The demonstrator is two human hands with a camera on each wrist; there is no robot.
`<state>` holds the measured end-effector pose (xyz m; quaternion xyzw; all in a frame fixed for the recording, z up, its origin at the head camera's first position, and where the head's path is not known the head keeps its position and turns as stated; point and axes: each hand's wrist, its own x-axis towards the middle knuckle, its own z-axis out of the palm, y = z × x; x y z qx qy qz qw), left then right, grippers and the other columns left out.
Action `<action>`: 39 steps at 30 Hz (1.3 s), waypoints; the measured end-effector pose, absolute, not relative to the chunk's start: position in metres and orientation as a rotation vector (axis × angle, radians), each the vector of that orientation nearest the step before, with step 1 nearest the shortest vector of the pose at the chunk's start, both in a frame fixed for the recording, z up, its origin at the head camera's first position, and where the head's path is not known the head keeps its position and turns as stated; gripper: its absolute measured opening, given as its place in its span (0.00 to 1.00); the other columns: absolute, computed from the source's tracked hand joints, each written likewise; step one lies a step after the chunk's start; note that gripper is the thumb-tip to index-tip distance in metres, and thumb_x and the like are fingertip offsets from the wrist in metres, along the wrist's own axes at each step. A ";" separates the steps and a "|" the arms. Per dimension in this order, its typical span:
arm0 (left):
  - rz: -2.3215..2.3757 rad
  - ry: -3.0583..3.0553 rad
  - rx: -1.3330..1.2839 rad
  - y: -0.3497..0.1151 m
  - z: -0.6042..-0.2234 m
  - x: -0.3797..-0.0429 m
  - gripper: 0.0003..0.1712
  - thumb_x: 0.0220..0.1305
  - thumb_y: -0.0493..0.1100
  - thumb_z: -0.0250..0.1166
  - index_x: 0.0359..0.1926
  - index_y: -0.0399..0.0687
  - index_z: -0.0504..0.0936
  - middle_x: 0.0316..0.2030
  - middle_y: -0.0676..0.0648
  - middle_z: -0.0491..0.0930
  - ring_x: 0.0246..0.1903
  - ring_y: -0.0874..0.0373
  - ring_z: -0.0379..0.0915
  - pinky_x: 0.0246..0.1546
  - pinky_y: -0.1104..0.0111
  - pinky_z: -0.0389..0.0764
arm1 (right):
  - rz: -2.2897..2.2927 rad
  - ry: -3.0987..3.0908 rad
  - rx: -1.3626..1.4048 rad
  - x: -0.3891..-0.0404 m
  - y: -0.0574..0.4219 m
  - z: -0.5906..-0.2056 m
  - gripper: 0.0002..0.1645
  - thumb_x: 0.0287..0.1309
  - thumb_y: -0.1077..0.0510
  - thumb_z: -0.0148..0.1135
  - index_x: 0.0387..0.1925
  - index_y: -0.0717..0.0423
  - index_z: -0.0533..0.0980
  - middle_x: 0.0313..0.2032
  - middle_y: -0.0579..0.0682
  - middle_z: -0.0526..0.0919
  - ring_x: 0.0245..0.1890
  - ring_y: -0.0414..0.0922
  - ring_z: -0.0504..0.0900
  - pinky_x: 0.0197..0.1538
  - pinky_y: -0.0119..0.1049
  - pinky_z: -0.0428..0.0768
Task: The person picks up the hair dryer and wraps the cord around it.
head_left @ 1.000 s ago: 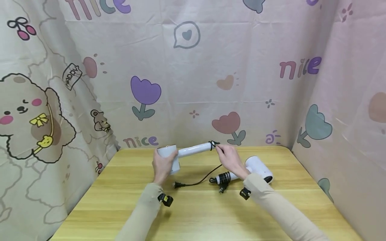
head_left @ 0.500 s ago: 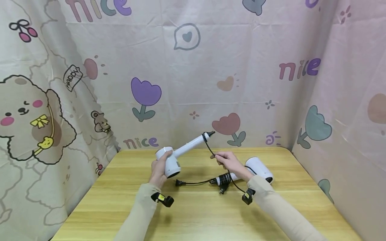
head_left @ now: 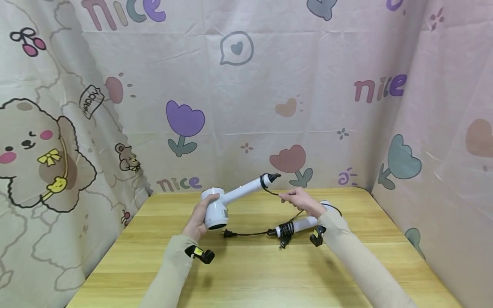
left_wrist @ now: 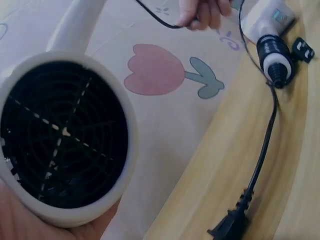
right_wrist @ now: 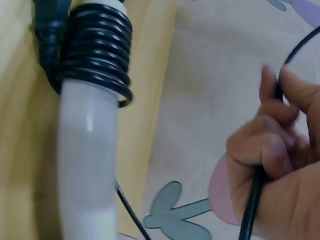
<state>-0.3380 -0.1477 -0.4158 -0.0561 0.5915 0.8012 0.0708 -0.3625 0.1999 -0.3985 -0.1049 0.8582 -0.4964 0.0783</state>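
My left hand [head_left: 199,216] grips the head of a white hair dryer [head_left: 216,210] above the table's left part. Its handle slants up to the right, and the round dark grille [left_wrist: 65,132] fills much of the left wrist view. A black cord [head_left: 271,192] loops round the handle's end and runs to my right hand [head_left: 302,202]. Thumb and fingers pinch that cord, which also passes through the curled fingers in the right wrist view. Below the right forearm lies a second white hair dryer [head_left: 305,223], partly hidden, with its cord [head_left: 286,229] coiled round the handle.
A black two-pin plug [head_left: 229,233] lies on the wooden table [head_left: 246,273], its cord running right toward the second dryer. Another plug [head_left: 284,243] sticks out beside the coil. A patterned curtain [head_left: 246,98] stands behind the table and along both sides.
My right hand leaves the handle's end, drops with the cord, then rises slightly to the right. The cord stretches out between hand and handle. The left hand turns the dryer, its handle tilting up more.
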 end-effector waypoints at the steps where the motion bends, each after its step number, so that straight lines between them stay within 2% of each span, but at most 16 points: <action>1: 2.388 1.791 -0.146 -0.149 -0.416 -0.338 0.33 0.62 0.56 0.63 0.59 0.40 0.66 0.33 0.48 0.82 0.30 0.55 0.82 0.35 0.60 0.85 | -1.478 2.626 -0.299 -0.363 0.200 -0.396 0.20 0.68 0.44 0.57 0.34 0.55 0.85 0.24 0.42 0.74 0.19 0.37 0.59 0.29 0.35 0.67; 3: 2.333 1.828 -0.111 -0.151 -0.418 -0.338 0.35 0.63 0.57 0.62 0.60 0.39 0.65 0.34 0.48 0.82 0.30 0.54 0.82 0.34 0.60 0.85 | -1.467 2.719 -0.307 -0.364 0.200 -0.391 0.21 0.66 0.45 0.60 0.26 0.55 0.84 0.28 0.46 0.78 0.23 0.39 0.60 0.36 0.38 0.68; 5: 2.280 1.860 -0.085 -0.153 -0.420 -0.337 0.35 0.63 0.57 0.62 0.60 0.39 0.64 0.34 0.47 0.82 0.30 0.54 0.82 0.34 0.59 0.85 | -1.443 2.803 -0.337 -0.365 0.200 -0.386 0.23 0.66 0.47 0.61 0.17 0.54 0.79 0.30 0.46 0.80 0.25 0.41 0.60 0.38 0.38 0.68; 8: 2.201 1.911 -0.058 -0.156 -0.423 -0.336 0.34 0.61 0.57 0.63 0.59 0.39 0.66 0.34 0.47 0.82 0.30 0.53 0.82 0.34 0.58 0.85 | -1.361 2.901 -0.402 -0.367 0.198 -0.381 0.26 0.64 0.47 0.63 0.13 0.51 0.71 0.18 0.46 0.68 0.20 0.43 0.55 0.29 0.36 0.61; 11: 2.141 1.956 -0.026 -0.158 -0.425 -0.336 0.34 0.60 0.56 0.65 0.58 0.39 0.68 0.33 0.46 0.82 0.30 0.53 0.82 0.34 0.56 0.86 | -1.269 2.992 -0.438 -0.367 0.195 -0.377 0.23 0.62 0.45 0.64 0.15 0.48 0.74 0.14 0.42 0.59 0.17 0.41 0.54 0.25 0.33 0.58; 14: 2.107 2.027 -0.013 -0.160 -0.426 -0.335 0.35 0.58 0.55 0.67 0.60 0.41 0.67 0.34 0.46 0.82 0.31 0.52 0.82 0.34 0.55 0.86 | -1.201 3.049 -0.447 -0.365 0.192 -0.374 0.20 0.61 0.44 0.65 0.18 0.49 0.79 0.13 0.41 0.60 0.16 0.40 0.56 0.24 0.32 0.59; 17: 2.079 2.116 0.017 -0.162 -0.425 -0.336 0.37 0.57 0.54 0.69 0.62 0.43 0.65 0.37 0.44 0.81 0.32 0.52 0.82 0.34 0.54 0.86 | -1.176 3.081 -0.437 -0.363 0.189 -0.372 0.16 0.61 0.44 0.66 0.24 0.49 0.83 0.15 0.41 0.70 0.17 0.40 0.62 0.24 0.33 0.64; 21: 2.030 2.209 0.076 -0.163 -0.423 -0.337 0.40 0.56 0.52 0.71 0.63 0.40 0.65 0.43 0.39 0.79 0.34 0.50 0.81 0.35 0.53 0.86 | -1.172 3.150 -0.454 -0.360 0.186 -0.369 0.12 0.60 0.45 0.66 0.33 0.47 0.87 0.26 0.43 0.85 0.21 0.39 0.74 0.27 0.33 0.72; 27: 2.016 2.308 0.049 -0.160 -0.419 -0.338 0.42 0.52 0.51 0.75 0.63 0.41 0.65 0.49 0.35 0.77 0.38 0.48 0.81 0.36 0.54 0.86 | -1.196 3.239 -0.520 -0.356 0.178 -0.359 0.13 0.61 0.46 0.66 0.31 0.50 0.87 0.25 0.48 0.86 0.20 0.40 0.74 0.26 0.33 0.71; 31: 2.029 2.383 0.116 -0.155 -0.417 -0.338 0.43 0.52 0.49 0.75 0.64 0.42 0.64 0.52 0.35 0.74 0.42 0.46 0.79 0.37 0.56 0.86 | -1.221 3.276 -0.493 -0.351 0.169 -0.355 0.14 0.61 0.46 0.66 0.34 0.51 0.87 0.30 0.49 0.88 0.25 0.40 0.81 0.29 0.34 0.77; 36: 2.046 2.503 0.109 -0.149 -0.417 -0.339 0.43 0.50 0.48 0.76 0.63 0.41 0.65 0.50 0.36 0.75 0.42 0.47 0.78 0.38 0.59 0.85 | -1.277 3.314 -0.453 -0.342 0.160 -0.354 0.13 0.60 0.47 0.66 0.34 0.51 0.87 0.30 0.48 0.89 0.27 0.41 0.84 0.32 0.36 0.80; 39: 2.037 2.599 0.051 -0.147 -0.418 -0.339 0.45 0.49 0.50 0.77 0.63 0.39 0.65 0.49 0.36 0.76 0.42 0.47 0.77 0.38 0.60 0.84 | -1.312 3.323 -0.457 -0.337 0.156 -0.354 0.13 0.60 0.48 0.67 0.32 0.51 0.88 0.28 0.47 0.88 0.24 0.39 0.83 0.30 0.36 0.80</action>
